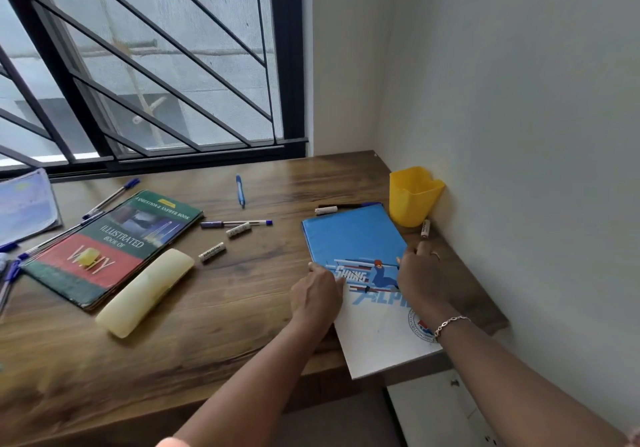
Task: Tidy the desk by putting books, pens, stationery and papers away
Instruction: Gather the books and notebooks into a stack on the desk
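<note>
Behind everything stand a big window [156, 65] with black slanted bars and a white wall [519, 100], which meet at the corner. Under them runs the wooden desk [225, 308], brown with dark grain.

On its right part, near the wall, lies the blue book [353, 235], flat, with a skier on the cover. Its white lower corner hangs over the front edge of the desk. The left hand [317, 296] is at the left edge of this book, thumb outside and bent fingers on the cover, so it seems to pinch the edge. The right hand [420, 277] takes the right edge in the same way, with fingers bent over it. I cannot tell if any fingertip is under the book.

I judge this book thin, light and a little bendy, with a smooth cover that may slip. Holding both long edges, or the overhanging corner, should be safe.

Far on the left lies the green book [114, 245], with a pale pencil case [145, 292] touching its lower side. The yellow cup [412, 197] stands upright in the corner, just behind the blue book. Between the 2 books lie loose pens, 1 of them a blue pen [240, 191], and small white cylinders [212, 252], perhaps batteries
</note>
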{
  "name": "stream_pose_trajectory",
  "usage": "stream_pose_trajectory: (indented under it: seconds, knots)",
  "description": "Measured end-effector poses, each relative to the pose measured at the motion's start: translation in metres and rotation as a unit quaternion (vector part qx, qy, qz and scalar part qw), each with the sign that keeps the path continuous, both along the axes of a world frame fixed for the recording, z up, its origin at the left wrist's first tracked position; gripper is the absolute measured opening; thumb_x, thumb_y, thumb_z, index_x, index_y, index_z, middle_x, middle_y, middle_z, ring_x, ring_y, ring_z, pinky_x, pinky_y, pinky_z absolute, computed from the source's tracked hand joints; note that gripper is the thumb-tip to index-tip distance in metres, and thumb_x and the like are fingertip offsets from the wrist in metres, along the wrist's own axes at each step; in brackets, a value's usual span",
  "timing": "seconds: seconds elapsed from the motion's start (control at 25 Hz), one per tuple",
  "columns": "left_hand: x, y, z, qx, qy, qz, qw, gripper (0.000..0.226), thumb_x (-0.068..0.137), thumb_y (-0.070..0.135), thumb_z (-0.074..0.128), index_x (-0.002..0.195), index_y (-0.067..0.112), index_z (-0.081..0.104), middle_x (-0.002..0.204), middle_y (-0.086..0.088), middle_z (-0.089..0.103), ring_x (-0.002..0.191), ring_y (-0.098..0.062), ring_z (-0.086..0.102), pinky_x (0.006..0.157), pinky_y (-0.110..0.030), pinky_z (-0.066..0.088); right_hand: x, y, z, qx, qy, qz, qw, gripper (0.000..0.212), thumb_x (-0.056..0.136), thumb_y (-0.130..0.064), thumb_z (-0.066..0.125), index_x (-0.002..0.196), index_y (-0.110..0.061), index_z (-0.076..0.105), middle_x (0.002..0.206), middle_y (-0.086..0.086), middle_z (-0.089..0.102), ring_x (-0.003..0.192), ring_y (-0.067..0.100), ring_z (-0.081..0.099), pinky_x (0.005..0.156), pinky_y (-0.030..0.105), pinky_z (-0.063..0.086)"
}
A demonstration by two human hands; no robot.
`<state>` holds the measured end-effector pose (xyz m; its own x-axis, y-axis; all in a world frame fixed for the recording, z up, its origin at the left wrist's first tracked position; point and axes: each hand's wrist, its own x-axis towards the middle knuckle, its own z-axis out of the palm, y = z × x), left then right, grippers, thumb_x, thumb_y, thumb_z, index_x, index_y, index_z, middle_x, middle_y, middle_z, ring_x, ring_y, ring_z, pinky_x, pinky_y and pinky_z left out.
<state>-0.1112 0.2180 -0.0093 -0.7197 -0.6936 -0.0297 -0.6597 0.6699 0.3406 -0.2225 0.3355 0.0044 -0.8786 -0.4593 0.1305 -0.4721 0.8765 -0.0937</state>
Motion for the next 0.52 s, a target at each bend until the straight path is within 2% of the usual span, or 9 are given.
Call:
stream_pose_trajectory:
  seconds: [0.04,0.12,0.2,0.24,0.4,0.44,0.48,0.52]
  knots:
    - [0.001,0.000,-0.001,-0.003,0.006,-0.005,1.000,0.062,0.096,0.043,0.041,0.137,-0.003,0.036,0.117,-0.013,0.064,0.102,-0.027,0.064,0.079,-0.034,0.049,0.000,0.000,-0.001,-0.013,0.008,0.002,1.000,0.028,0.097,-0.016,0.042,0.117,0.000,0.054,0.121,0.018,0.049,0.103,0.032,0.053,0.084,0.035,0.043]
    - [0.004,-0.002,0.001,-0.021,0.015,-0.019,0.999,0.059,0.096,0.045,0.041,0.134,0.000,0.039,0.114,-0.012,0.066,0.099,-0.027,0.065,0.076,-0.033,0.049,0.000,-0.002,-0.002,-0.044,0.040,0.026,0.998,0.025,0.084,-0.009,0.064,0.105,0.004,0.061,0.106,0.023,0.057,0.085,0.037,0.059,0.071,0.036,0.049]
    - [0.011,-0.005,0.006,-0.058,0.032,-0.040,0.997,0.048,0.096,0.045,0.040,0.125,0.007,0.043,0.110,-0.009,0.066,0.095,-0.026,0.065,0.069,-0.032,0.047,0.001,-0.006,-0.003,-0.046,0.060,0.053,0.996,0.038,0.064,-0.006,0.081,0.096,0.005,0.065,0.092,0.023,0.062,0.070,0.038,0.062,0.058,0.035,0.052]
    - [0.016,-0.007,0.010,-0.078,0.041,-0.049,0.995,0.043,0.097,0.043,0.040,0.122,0.009,0.043,0.111,-0.008,0.065,0.097,-0.026,0.064,0.069,-0.031,0.046,0.001,-0.008,-0.006,-0.044,0.058,0.069,0.995,0.042,0.063,-0.007,0.082,0.099,0.004,0.066,0.094,0.024,0.063,0.073,0.038,0.064,0.058,0.036,0.054]
    - [0.035,-0.021,0.012,-0.157,0.063,-0.066,0.983,0.041,0.091,0.035,0.053,0.120,0.007,0.053,0.113,-0.011,0.058,0.109,-0.029,0.055,0.075,-0.036,0.048,0.015,-0.026,-0.007,-0.034,0.070,0.137,0.988,0.052,0.070,-0.017,0.079,0.115,0.002,0.062,0.113,0.026,0.062,0.101,0.042,0.062,0.077,0.045,0.055]
    - [0.040,-0.024,0.013,-0.171,0.053,-0.070,0.981,0.045,0.089,0.035,0.056,0.123,0.005,0.053,0.118,-0.014,0.057,0.115,-0.031,0.052,0.081,-0.039,0.048,0.019,-0.030,-0.007,-0.028,0.079,0.144,0.986,0.055,0.068,-0.019,0.081,0.116,0.001,0.062,0.114,0.026,0.062,0.105,0.042,0.061,0.081,0.047,0.053]
    - [0.045,-0.031,0.015,-0.170,0.035,-0.075,0.982,0.053,0.090,0.036,0.053,0.132,0.005,0.046,0.130,-0.016,0.049,0.127,-0.034,0.042,0.094,-0.044,0.043,0.025,-0.036,-0.005,-0.023,0.081,0.156,0.984,0.059,0.066,-0.022,0.082,0.117,0.001,0.062,0.116,0.027,0.061,0.108,0.042,0.060,0.085,0.049,0.052]
    - [0.051,-0.038,0.015,-0.160,0.015,-0.080,0.984,0.060,0.093,0.039,0.047,0.142,0.007,0.033,0.144,-0.017,0.035,0.139,-0.034,0.025,0.107,-0.050,0.030,0.032,-0.042,-0.003,-0.021,0.079,0.171,0.982,0.062,0.066,-0.024,0.082,0.118,0.001,0.061,0.119,0.027,0.059,0.111,0.043,0.058,0.088,0.051,0.049]
